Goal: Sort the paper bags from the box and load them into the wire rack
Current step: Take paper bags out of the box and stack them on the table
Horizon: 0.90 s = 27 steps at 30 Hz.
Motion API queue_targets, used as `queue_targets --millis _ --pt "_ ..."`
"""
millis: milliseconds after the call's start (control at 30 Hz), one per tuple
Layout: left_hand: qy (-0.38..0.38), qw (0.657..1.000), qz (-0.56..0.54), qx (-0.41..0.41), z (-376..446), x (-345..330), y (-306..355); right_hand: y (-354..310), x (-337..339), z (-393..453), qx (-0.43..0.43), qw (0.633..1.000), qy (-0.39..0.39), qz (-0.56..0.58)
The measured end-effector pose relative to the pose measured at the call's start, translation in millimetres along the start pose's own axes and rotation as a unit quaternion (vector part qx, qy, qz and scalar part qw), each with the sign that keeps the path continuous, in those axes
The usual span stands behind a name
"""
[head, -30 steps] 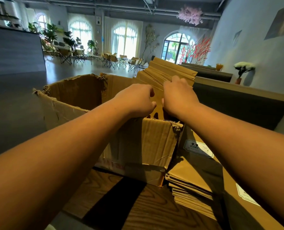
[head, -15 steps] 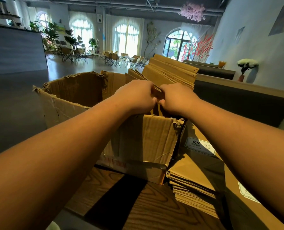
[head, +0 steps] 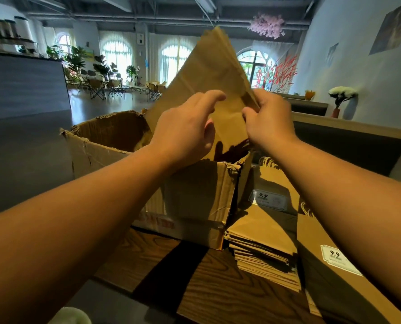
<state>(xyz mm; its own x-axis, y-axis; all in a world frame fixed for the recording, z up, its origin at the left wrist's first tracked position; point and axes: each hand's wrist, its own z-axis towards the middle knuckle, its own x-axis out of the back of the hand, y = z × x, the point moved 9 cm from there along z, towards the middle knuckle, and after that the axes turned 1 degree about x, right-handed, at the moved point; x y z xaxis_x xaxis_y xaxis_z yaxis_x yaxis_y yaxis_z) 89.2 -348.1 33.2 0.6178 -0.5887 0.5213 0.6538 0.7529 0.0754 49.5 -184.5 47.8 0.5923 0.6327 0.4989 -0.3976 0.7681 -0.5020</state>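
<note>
Right, I'm looking down past both forearms at the torn cardboard box (head: 194, 195), my landmark for everything here. Above its open top, a bundle of flat brown paper bags (head: 209, 73) stands tilted, its upper corner pointing up and its lower end dipping towards the box mouth. The right hand (head: 268, 123) sits over the box's right corner, fingers curled in and pinching the bundle's right edge. The left hand (head: 185, 134) hovers over the middle of the box, fingers loosely extended against the near face of the bags, index finger stretched out; I can't tell whether the thumb is clamping anything behind it. Just beside the box's right wall lies a stack of flat paper bags (head: 262, 244) on the dark wooden table (head: 218, 295), the top one carrying a white 9.9 label (head: 268, 200). Further right of the box, nearer me, lies another bag (head: 335, 284) with its own 9.9 sticker. The box's left flap is ragged and its interior there looks hollow.
</note>
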Motion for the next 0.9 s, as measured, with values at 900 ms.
queue_targets --millis 900 --pt "-0.02 0.742 -0.557 0.372 -90.5 -90.2 176.3 160.1 132.9 -257.6 -0.408 0.701 0.114 0.574"
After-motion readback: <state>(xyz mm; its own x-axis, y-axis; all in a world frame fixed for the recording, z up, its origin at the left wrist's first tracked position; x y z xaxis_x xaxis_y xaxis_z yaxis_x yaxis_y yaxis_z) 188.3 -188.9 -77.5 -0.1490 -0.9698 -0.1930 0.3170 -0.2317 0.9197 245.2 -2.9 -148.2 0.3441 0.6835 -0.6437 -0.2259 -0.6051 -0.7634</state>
